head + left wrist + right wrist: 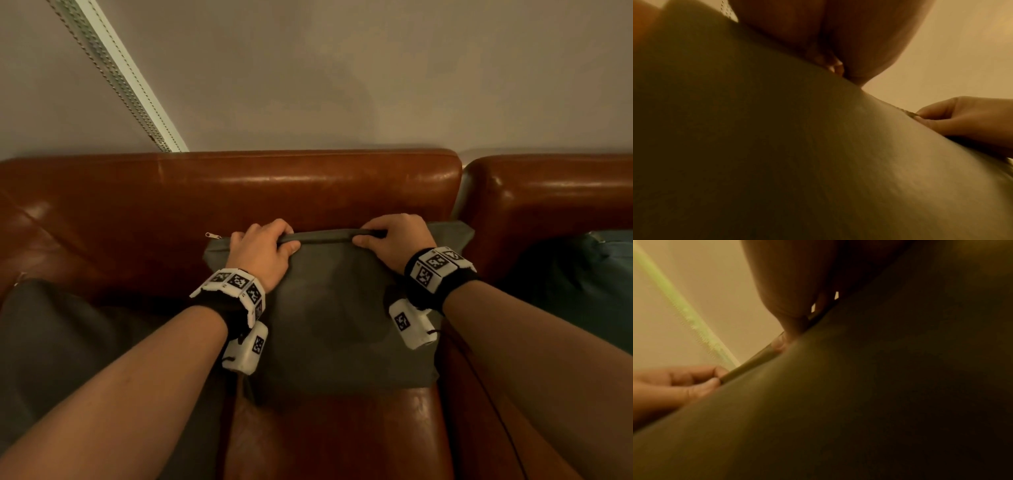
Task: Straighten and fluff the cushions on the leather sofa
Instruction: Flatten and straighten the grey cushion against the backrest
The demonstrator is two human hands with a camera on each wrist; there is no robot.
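Observation:
A grey-green cushion [342,318] stands upright against the backrest of the brown leather sofa [239,185]. My left hand [263,250] pinches the cushion's top seam left of centre, fingers curled over it and thumb in front. My right hand [394,240] pinches the same seam right of centre. The seam is pulled taut between the two hands. A zipper pull [212,235] sticks out at the top left corner. The left wrist view is filled by the cushion [797,154], with my right hand [962,118] at its far edge; the right wrist view shows my left hand [684,384] gripping the seam.
Another grey cushion [68,359] lies at the left on the seat. A dark teal cushion [582,281] sits on the neighbouring seat at the right. Bare leather seat [335,438] shows below the held cushion. A plain wall with a white blind strip [113,72] rises behind.

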